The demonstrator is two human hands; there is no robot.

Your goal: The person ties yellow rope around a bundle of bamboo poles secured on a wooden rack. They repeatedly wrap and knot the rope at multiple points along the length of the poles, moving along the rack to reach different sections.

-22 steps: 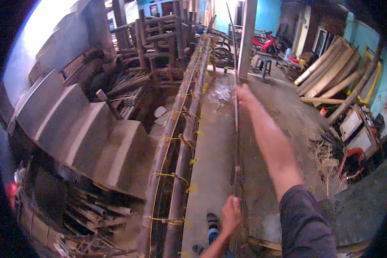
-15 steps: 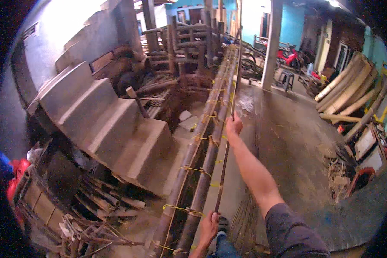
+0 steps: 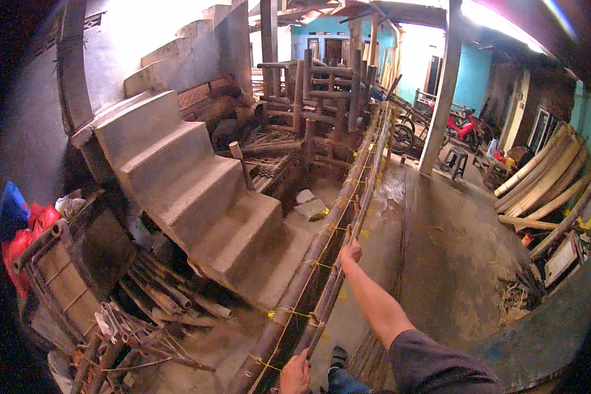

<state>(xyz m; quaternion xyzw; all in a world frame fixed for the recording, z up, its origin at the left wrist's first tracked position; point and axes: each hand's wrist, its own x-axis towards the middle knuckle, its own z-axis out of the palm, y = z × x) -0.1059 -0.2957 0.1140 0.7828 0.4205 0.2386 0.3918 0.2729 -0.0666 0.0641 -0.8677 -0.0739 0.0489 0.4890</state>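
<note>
Two long dark bamboo poles run side by side away from me, the left pole [image 3: 272, 333] and the right pole [image 3: 316, 303]. Yellow cord [image 3: 289, 311] ties cross between them at intervals. A thin dark bamboo strip [image 3: 335, 289] lies lengthwise along the right pole's outer side. Farther up it, my right hand [image 3: 351, 251] is closed around the strip, arm stretched forward. Close to me, my left hand [image 3: 295, 373] grips the near part of the strip beside the right pole, its fingers partly hidden.
Concrete steps [image 3: 197, 190] rise on the left. Below them lie cut bamboo pieces [image 3: 161, 289] and a wooden frame [image 3: 65, 282]. A pillar [image 3: 443, 92], a black stool [image 3: 454, 161] and a red motorbike [image 3: 464, 127] stand ahead right. Split bamboo [image 3: 545, 171] leans on the right wall.
The strip has come left, from beside the poles to against the right pole. Both hands moved with it and stay closed on it. The head view has tilted up and shifted.
</note>
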